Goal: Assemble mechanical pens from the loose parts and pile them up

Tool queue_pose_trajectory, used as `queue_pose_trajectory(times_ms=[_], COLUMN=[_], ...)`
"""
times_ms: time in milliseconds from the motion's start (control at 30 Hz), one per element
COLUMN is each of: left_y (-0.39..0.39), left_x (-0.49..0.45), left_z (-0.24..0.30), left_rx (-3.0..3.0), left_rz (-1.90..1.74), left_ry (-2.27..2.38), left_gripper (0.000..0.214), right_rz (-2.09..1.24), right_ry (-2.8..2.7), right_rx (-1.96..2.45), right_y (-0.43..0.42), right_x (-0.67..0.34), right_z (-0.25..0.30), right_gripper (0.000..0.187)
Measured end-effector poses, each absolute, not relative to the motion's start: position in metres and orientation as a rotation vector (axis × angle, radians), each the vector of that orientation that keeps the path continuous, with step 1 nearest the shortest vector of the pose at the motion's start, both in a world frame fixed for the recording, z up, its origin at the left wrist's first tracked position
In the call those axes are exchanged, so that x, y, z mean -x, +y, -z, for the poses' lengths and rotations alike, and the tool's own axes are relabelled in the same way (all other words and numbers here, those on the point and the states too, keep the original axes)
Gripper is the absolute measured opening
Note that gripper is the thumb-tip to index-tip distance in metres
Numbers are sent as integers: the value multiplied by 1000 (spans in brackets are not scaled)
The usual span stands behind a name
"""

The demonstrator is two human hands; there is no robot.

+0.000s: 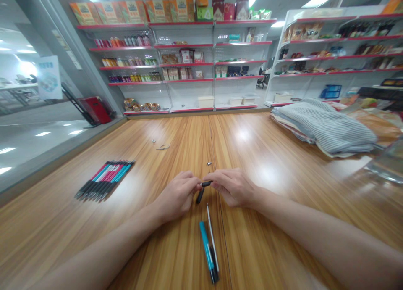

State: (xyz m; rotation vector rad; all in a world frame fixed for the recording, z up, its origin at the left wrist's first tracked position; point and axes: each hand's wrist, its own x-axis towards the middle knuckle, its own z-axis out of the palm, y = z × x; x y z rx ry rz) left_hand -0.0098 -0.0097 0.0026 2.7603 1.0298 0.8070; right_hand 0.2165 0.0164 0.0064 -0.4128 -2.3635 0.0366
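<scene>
My left hand (178, 194) is closed, its fingertips pinching a small black pen part (200, 195) that angles down toward the wooden table (267, 155). Opposite it, my right hand (232, 186) is closed too, pinching another short black pen piece (207, 183) that meets the first one between my hands. Just in front of my hands lie a teal pen barrel (207, 251) and a thin white refill (212, 236), side by side. A tiny metal tip (209, 163) lies just beyond my right hand.
A row of several pink, teal and black pens (105, 178) lies at the left. A small spring and bits (162, 146) lie farther back. Folded striped cloths (324, 126) are stacked at the right. Store shelves (189, 63) line the back wall.
</scene>
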Motion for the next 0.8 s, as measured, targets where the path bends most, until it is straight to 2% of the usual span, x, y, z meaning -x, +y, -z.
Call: queue_pose_trajectory(times_ms=[167,467,800], left_y=[-10,-6,-7], left_x=[9,11,9], left_z=[-3,0,-2], left_rx=[-2792,-2800,-2919], left_rz=[-777,-956,-961], left_ry=[1003,960,1077], left_gripper=[19,15,17], right_rz=[-32,-54,-135], right_ry=[-2360,-2335,-2262], right_rx=[415,578,618], right_y=[16,15,14], right_x=[-218,-218,-218], right_z=[-4,-7,-6], right_gripper=[28,24,34])
